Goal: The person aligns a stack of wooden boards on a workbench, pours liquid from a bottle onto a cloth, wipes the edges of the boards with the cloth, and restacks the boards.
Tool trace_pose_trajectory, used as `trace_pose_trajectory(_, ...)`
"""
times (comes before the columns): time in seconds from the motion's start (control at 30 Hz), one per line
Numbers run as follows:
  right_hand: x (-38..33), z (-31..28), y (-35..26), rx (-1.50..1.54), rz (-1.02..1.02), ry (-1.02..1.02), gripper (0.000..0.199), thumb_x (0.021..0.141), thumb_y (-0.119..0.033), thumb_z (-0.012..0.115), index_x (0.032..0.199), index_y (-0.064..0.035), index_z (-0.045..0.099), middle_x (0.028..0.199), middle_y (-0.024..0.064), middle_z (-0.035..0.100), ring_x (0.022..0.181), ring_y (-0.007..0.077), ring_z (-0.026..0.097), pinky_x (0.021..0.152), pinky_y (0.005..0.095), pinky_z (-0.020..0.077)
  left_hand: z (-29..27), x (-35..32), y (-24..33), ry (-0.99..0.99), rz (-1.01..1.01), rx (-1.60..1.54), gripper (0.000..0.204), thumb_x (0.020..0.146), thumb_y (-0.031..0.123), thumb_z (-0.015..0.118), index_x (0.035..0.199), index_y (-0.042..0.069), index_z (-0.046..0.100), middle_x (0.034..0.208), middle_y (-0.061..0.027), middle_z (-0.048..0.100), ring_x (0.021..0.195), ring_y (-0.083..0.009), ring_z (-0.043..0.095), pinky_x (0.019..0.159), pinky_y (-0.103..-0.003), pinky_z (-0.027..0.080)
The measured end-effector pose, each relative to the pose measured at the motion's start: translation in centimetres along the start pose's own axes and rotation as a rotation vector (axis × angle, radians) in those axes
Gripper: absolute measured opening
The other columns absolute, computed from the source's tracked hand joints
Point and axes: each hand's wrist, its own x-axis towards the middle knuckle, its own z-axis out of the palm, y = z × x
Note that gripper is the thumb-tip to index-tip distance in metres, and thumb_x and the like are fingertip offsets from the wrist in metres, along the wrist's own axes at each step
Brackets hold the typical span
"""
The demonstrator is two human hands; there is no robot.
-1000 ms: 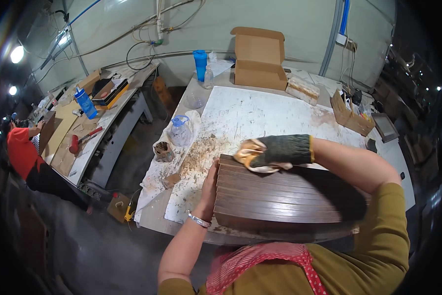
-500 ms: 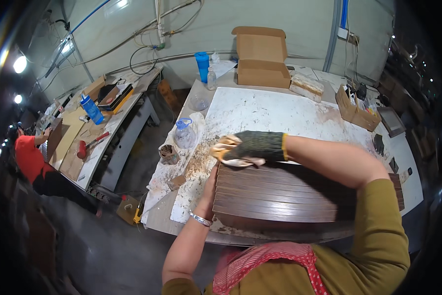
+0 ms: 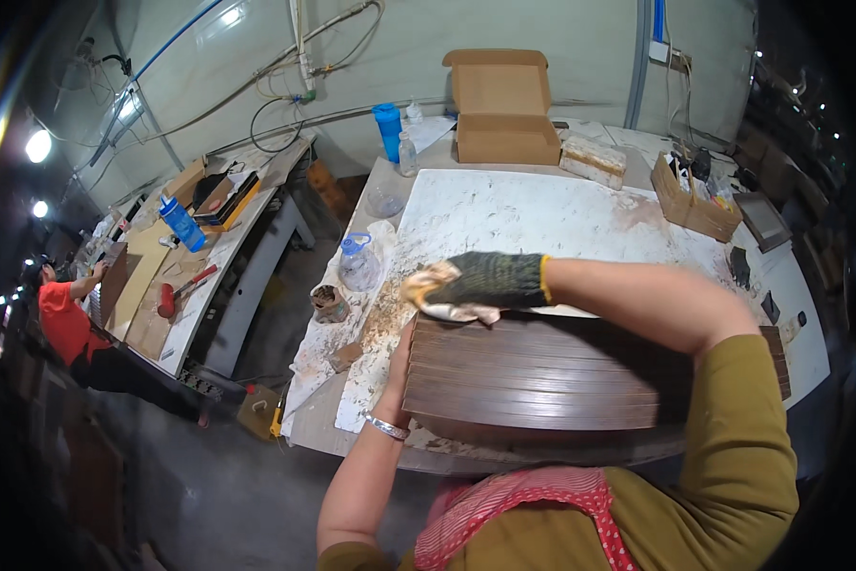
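Note:
A block of dark brown wood-grain strips (image 3: 542, 376), packed side by side, lies across the near part of the white worktop. My right hand (image 3: 499, 280), in a dark knitted glove with a yellow cuff, is closed around a crumpled, stained cloth rag (image 3: 437, 291). The rag is at the block's far left corner, and my right forearm reaches over the strips. My bare left hand (image 3: 401, 366), with a silver bracelet at the wrist, presses along the block's left end. Its fingers are mostly hidden beside the block and under the rag.
Left of the block stand a blue-handled clear jug (image 3: 358, 261) and a crusty pot (image 3: 329, 303). Farther back are a blue cup (image 3: 387, 131), an open cardboard box (image 3: 507, 138) and a box of supplies (image 3: 695, 205). A person in red (image 3: 66, 312) works at another bench.
The whole view has shifted slightly. My right hand and rag stay by the block's far left corner, with the rag's folds a little changed. My left hand remains against the end.

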Motion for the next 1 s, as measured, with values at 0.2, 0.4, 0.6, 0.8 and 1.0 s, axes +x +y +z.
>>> trace_pose_trajectory(0.2, -8.2, -4.0, 1.3, 0.581, 0.34, -0.088, 0.049, 0.091, -0.046, 0.057, 0.118, -0.0054, 0.055, 0.091, 0.0179, 0.064, 0.058, 0.0206, 0.065, 0.046, 0.0269, 0.055, -1.0, 0.4, -0.5, 0.018, -0.014, -0.066, 0.046, 0.099, 0.042, 0.042, 0.125, 0.006, 0.053, 0.112, -0.0074, 0.062, 0.096, -0.0145, 0.062, 0.082, -0.028, 0.052)
trace_pose_trajectory(0.4, -5.9, -0.6, -5.8, 0.155, 0.29, -0.068, 0.038, 0.078, -0.033, 0.07, 0.109, -0.0133, 0.058, 0.073, 0.0065, 0.063, 0.05, 0.0179, 0.059, 0.044, 0.0298, 0.0476, -2.0, 0.5, -0.9, -0.136, -0.101, -0.186, 0.047, 0.1, 0.04, 0.039, 0.129, 0.004, 0.048, 0.117, -0.0127, 0.06, 0.1, -0.0189, 0.063, 0.085, -0.033, 0.054)
trace_pose_trajectory(0.6, 0.8, -0.1, -3.5, 0.093, 0.149, -0.135, 0.046, 0.08, -0.049, 0.068, 0.098, -0.0078, 0.059, 0.065, 0.0064, 0.062, 0.047, 0.0124, 0.056, 0.041, 0.0268, 0.0415, -1.6, 0.8, -1.1, -0.077, -0.034, -0.21, 0.049, 0.1, 0.038, 0.039, 0.131, 0.001, 0.046, 0.12, -0.0147, 0.058, 0.102, -0.0205, 0.063, 0.086, -0.031, 0.054)
trace_pose_trajectory(0.8, -4.6, -0.5, -3.0, 0.146, 0.04, -0.103, 0.042, 0.079, -0.05, 0.069, 0.094, -0.0107, 0.064, 0.07, 0.0063, 0.063, 0.057, 0.013, 0.059, 0.048, 0.0267, 0.0443, -2.2, 1.2, -1.7, -0.045, -0.008, -0.21, 0.049, 0.101, 0.039, 0.038, 0.132, 0.002, 0.045, 0.121, -0.0152, 0.058, 0.102, -0.0207, 0.064, 0.085, -0.033, 0.056)
trace_pose_trajectory(1.0, -1.3, 0.8, -4.9, 0.133, -0.06, 0.193, 0.044, 0.075, -0.051, 0.068, 0.08, -0.007, 0.067, 0.071, 0.0119, 0.066, 0.061, 0.0215, 0.064, 0.058, 0.0352, 0.0503, -1.1, -0.1, -0.3, -0.096, 0.092, -0.101, 0.053, 0.1, 0.046, 0.037, 0.127, 0.002, 0.05, 0.117, -0.0153, 0.06, 0.106, -0.0255, 0.06, 0.092, -0.04, 0.05)
